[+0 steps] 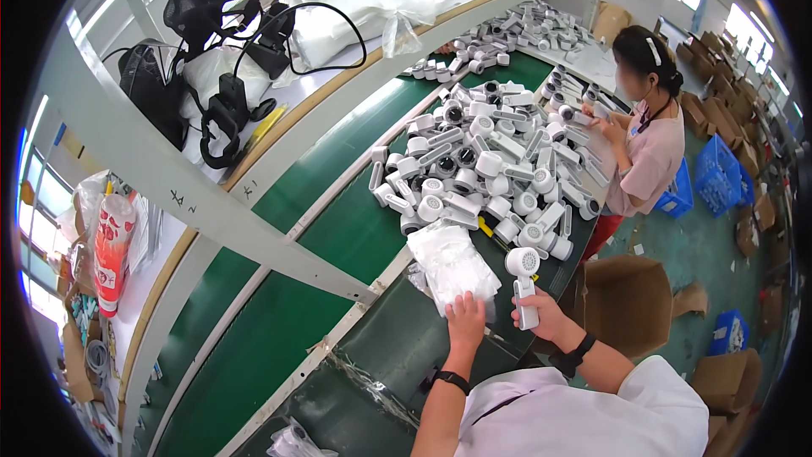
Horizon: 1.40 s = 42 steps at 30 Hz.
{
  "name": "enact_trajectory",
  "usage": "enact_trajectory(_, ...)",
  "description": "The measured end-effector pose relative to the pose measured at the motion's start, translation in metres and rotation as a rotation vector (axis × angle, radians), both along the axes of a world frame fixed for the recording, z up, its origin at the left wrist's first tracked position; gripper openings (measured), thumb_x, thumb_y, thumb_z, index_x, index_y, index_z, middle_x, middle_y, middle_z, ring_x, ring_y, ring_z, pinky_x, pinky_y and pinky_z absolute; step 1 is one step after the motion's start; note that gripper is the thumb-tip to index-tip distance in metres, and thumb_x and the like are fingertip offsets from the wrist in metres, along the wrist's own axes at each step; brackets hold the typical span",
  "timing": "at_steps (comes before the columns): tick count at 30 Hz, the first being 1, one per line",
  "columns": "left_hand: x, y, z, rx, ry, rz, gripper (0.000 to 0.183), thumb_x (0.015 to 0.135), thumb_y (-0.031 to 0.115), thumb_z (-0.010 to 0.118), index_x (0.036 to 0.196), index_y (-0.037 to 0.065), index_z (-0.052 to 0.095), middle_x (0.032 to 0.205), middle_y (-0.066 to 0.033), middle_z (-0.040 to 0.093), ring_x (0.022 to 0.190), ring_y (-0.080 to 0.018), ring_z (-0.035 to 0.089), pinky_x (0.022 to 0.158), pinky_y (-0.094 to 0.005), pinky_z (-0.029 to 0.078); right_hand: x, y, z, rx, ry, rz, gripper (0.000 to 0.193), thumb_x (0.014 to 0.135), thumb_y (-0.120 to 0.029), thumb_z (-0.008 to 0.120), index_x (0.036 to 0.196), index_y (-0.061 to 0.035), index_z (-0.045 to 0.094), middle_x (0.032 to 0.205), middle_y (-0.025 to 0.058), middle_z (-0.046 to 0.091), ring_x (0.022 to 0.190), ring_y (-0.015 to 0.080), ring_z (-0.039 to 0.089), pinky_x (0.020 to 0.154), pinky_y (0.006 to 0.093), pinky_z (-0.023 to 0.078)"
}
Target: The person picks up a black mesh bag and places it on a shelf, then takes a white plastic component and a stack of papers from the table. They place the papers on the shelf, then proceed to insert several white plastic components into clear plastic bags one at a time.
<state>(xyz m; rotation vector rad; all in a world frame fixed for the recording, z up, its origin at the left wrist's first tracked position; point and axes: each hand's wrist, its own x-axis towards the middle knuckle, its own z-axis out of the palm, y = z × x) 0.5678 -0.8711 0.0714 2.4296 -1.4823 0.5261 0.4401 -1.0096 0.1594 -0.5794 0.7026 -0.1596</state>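
My right hand point(545, 318) is wrapped round the handle of a white handheld device with a round grille head point(523, 263), held upright with its head away from me. To its left, my left hand point(466, 322) rests its outstretched fingers on the near edge of a stack of clear plastic bags point(453, 264). Just beyond the bags spreads a large pile of similar white devices point(491, 152), some showing dark round ends. A yellow-and-black tool point(487, 227), partly covered, lies between the bags and the pile.
Across the pile, a co-worker point(647, 131) handles another white device. An open cardboard box point(624, 305) stands right of the bench point(372, 355). Above the green conveyor belt point(338, 245) runs a shelf with black straps and bags; a white post point(211, 203) slants across the left.
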Motion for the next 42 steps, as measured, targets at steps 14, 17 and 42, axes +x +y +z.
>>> enact_trajectory(14, 0.033, 0.032, 0.039, -1.013, 1.876, 0.214, 0.023, 0.089, 0.005, 0.06, 0.109, -0.005, 0.06, 0.095, -0.0101, 0.067, 0.078, -0.0143, 0.064, 0.07, -0.0266, 0.052, 0.028, 0.043, 0.027, -0.465, 0.022, 0.108, 0.036, 0.076, -0.002, 0.07, 0.105, -0.0022, 0.049, 0.085, 0.0063, 0.061, 0.061, 0.0148, 0.06, 0.054, 0.0292, 0.05)
enact_trajectory(17, 0.03, 0.048, 0.048, -1.014, 1.95, 0.145, 0.024, 0.087, 0.001, 0.06, 0.111, -0.006, 0.059, 0.096, -0.011, 0.067, 0.08, -0.0159, 0.065, 0.071, -0.0271, 0.053, 0.045, 0.055, 0.032, -0.55, 0.032, 0.119, 0.04, 0.074, -0.004, 0.074, 0.106, -0.0021, 0.051, 0.087, 0.0061, 0.061, 0.066, 0.0123, 0.06, 0.057, 0.0271, 0.05)
enact_trajectory(42, 0.018, 0.14, 0.081, -1.721, 2.149, 0.166, 0.011, 0.093, 0.009, 0.05, 0.098, 0.004, 0.058, 0.093, -0.0101, 0.065, 0.085, -0.0245, 0.065, 0.079, -0.0401, 0.056, 0.1, 0.108, 0.04, -0.591, 0.035, 0.214, 0.031, 0.071, 0.002, 0.065, 0.097, -0.0002, 0.049, 0.07, 0.0061, 0.057, 0.052, 0.0126, 0.055, 0.045, 0.0277, 0.044)
